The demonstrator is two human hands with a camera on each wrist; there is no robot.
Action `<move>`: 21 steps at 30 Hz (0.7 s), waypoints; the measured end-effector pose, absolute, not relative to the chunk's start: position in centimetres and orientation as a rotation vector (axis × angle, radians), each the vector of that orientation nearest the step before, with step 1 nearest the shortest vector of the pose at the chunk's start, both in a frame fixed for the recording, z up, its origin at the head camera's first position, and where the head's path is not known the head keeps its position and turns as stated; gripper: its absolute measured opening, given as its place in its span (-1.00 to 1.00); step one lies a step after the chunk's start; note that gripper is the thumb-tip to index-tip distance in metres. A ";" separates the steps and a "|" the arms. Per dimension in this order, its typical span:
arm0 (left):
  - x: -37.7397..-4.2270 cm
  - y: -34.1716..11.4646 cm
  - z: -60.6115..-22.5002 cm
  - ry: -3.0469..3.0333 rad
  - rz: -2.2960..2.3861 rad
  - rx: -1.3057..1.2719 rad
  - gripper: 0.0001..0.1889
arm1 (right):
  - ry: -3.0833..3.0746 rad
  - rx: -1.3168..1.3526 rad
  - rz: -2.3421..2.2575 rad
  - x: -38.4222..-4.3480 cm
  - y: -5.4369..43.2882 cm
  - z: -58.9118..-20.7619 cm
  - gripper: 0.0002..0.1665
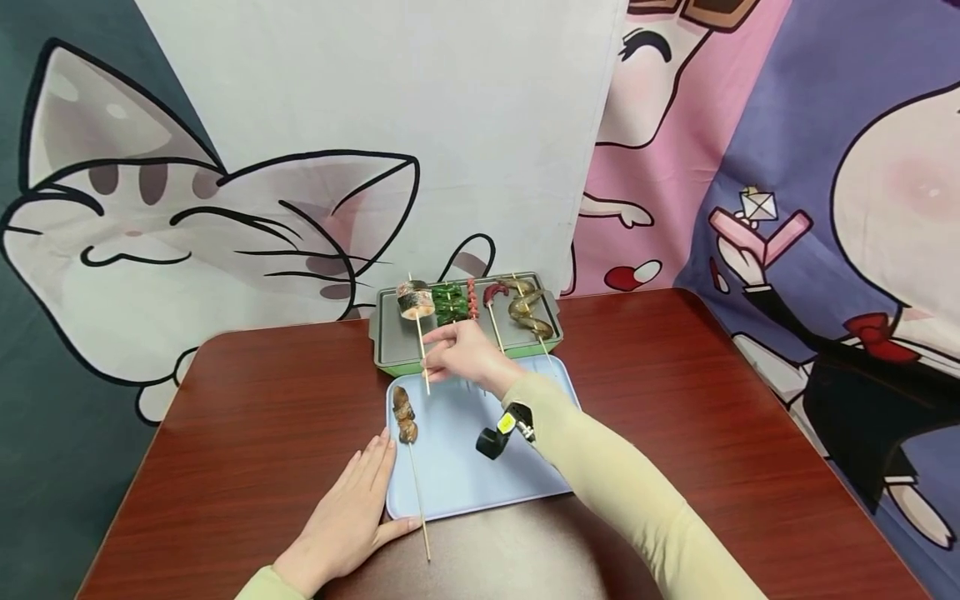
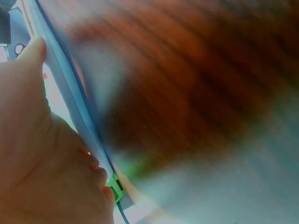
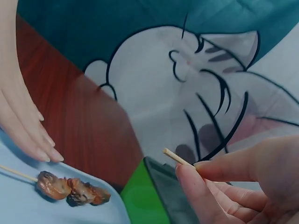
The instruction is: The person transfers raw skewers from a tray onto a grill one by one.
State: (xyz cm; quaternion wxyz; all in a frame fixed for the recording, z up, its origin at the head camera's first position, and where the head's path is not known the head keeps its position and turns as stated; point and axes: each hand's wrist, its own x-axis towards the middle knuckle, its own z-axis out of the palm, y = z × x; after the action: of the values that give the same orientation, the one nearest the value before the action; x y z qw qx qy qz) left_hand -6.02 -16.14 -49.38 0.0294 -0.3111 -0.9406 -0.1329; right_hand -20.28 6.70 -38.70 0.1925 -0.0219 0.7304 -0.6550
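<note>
My right hand (image 1: 467, 354) pinches the wooden stick of a skewer (image 1: 416, 300) between thumb and fingertips. That skewer carries thick pale-and-dark chunks, which overlap the left end of the grey-topped green grill (image 1: 388, 329). In the right wrist view, the cut end of the stick (image 3: 174, 155) pokes out past the thumb. My left hand (image 1: 345, 508) lies along the left edge of the light-blue tray (image 1: 468, 471), its fingers straight and its thumb at the front rim. A skewer of browned meat pieces (image 1: 404, 415) lies on the tray beside it, its stick jutting over the front rim.
More skewers lie on the grill: green pieces (image 1: 450, 303), small red pieces (image 1: 472, 298), a dark red curled piece (image 1: 493, 292) and greyish-brown pieces (image 1: 528, 312). The tray stands right before the grill on a brown wooden table (image 1: 262, 400). A cartoon-printed cloth (image 1: 487, 100) hangs behind.
</note>
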 end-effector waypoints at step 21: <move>-6.1 -16.3 -49.7 -2.876 -0.441 -0.969 0.05 | 2.293 0.022 -1.645 -20.4 5.7 -40.3 -0.52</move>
State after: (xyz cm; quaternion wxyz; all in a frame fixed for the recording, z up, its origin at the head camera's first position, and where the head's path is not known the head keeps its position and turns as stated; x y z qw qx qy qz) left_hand -6.09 -16.30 -49.73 0.0374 -0.3156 -0.9372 -0.1438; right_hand -20.40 5.70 -40.27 0.1593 0.0078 0.8021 -0.5755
